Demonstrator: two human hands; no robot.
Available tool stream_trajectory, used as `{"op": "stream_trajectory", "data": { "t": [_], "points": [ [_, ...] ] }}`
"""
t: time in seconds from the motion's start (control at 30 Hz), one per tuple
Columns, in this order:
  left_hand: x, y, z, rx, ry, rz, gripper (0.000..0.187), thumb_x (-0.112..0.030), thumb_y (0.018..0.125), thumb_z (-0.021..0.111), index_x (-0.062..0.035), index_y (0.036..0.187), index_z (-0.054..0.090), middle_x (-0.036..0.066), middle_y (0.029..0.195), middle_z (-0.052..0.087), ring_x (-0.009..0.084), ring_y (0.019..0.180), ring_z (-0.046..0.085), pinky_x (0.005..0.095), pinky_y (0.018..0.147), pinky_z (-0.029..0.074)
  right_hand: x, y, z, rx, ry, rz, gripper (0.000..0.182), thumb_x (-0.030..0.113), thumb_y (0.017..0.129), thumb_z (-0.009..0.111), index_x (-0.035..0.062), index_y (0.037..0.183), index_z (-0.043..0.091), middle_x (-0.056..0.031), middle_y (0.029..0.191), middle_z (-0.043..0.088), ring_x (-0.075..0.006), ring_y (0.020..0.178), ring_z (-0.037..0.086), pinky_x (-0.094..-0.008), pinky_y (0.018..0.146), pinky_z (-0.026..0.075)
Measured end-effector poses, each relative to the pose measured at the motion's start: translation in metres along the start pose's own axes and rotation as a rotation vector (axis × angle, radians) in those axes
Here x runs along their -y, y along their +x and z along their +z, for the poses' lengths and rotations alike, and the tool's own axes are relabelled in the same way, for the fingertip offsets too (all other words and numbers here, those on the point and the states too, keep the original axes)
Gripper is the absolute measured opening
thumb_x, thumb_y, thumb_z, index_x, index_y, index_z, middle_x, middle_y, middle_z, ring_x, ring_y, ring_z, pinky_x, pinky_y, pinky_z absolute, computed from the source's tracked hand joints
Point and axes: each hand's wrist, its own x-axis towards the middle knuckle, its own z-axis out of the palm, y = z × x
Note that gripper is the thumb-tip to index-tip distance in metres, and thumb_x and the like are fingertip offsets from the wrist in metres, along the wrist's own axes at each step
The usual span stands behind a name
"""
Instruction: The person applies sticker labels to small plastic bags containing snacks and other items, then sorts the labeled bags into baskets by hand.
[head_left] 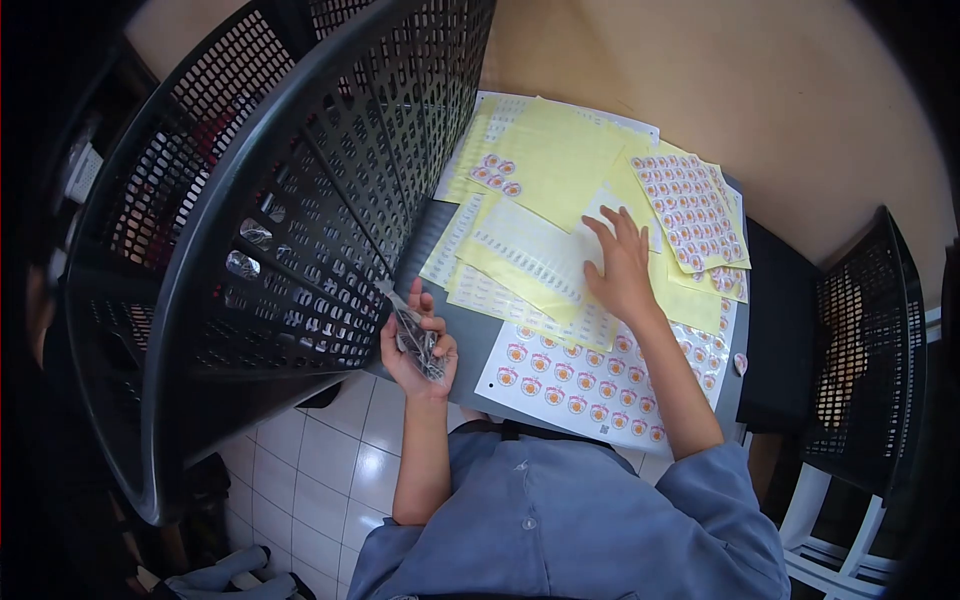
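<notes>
while the right hand (pixel 620 265) lies spread flat on the sticker sheets (pixel 560 265):
left hand (pixel 418 345): pinching a small packet (pixel 415 335), long axis upright, left of sheets.

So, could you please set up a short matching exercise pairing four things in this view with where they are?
Things:
1. left hand
2. right hand
3. large black perforated plastic basket
4. white sheet of round orange stickers

Places:
A. nearest the person, at the table's front edge
B. flat on the yellow backing sheets
C. left of the table, looming close
D. holding a small clear packet

Pairs: 1-D, 2-B, 3-C, 4-A
</notes>
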Motion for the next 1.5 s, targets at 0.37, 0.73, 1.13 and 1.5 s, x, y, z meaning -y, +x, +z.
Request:
{"op": "stream_trajectory", "data": {
  "t": [0.37, 0.73, 1.13, 1.5],
  "points": [
    [-0.001, 0.000, -0.004, 0.034, -0.028, -0.015, 0.053, -0.032, 0.082, 0.039, -0.0053, 0.126, 0.028, 0.009, 0.104, 0.049, 0.0144, 0.076, 0.056, 0.0239, 0.043, 0.043, 0.001, 0.058, 0.038, -0.028, 0.066, -0.003, 0.057, 0.029, 0.069, 0.064, 0.0020, 0.114, 0.043, -0.0161, 0.120, 0.042, -0.0299, 0.113, 0.037, -0.0433, 0.096, 0.025],
    [0.000, 0.000, -0.003, 0.027, -0.010, -0.003, 0.051, -0.031, 0.082, 0.039, -0.0061, 0.126, 0.029, 0.010, 0.103, 0.049, 0.0142, 0.076, 0.055, 0.0241, 0.043, 0.044, -0.030, 0.092, -0.010, -0.502, 0.249, -0.007, 0.011, 0.013, 0.076, 0.056, 0.0037, 0.078, 0.060, -0.0116, 0.077, 0.060, -0.0265, 0.070, 0.058, -0.0326, 0.062, 0.045],
    [0.013, -0.002, 0.012, 0.047, 0.115, -0.188, 0.057, -0.026, 0.081, 0.038, -0.0035, 0.129, 0.018, 0.018, 0.116, 0.041, 0.0159, 0.067, 0.052, 0.0248, 0.038, 0.044, 0.008, 0.077, 0.019, -0.005, 0.361, -0.301, 0.032, 0.021, 0.076, 0.057, 0.0060, 0.104, 0.051, -0.0138, 0.100, 0.049, -0.0264, 0.089, 0.052, -0.0326, 0.075, 0.044],
    [0.032, 0.026, 0.035, -0.009, 0.652, -0.312, 0.053, -0.022, 0.081, 0.034, -0.0078, 0.129, 0.020, 0.019, 0.127, 0.033, 0.0154, 0.067, 0.059, 0.0214, 0.038, 0.047, -0.021, 0.013, 0.001, -0.112, -0.106, 0.023, 0.059, 0.042, 0.078, 0.050, -0.0029, 0.115, 0.041, -0.0200, 0.114, 0.044, -0.0326, 0.117, 0.031, -0.0492, 0.100, 0.008]
  ]
}}
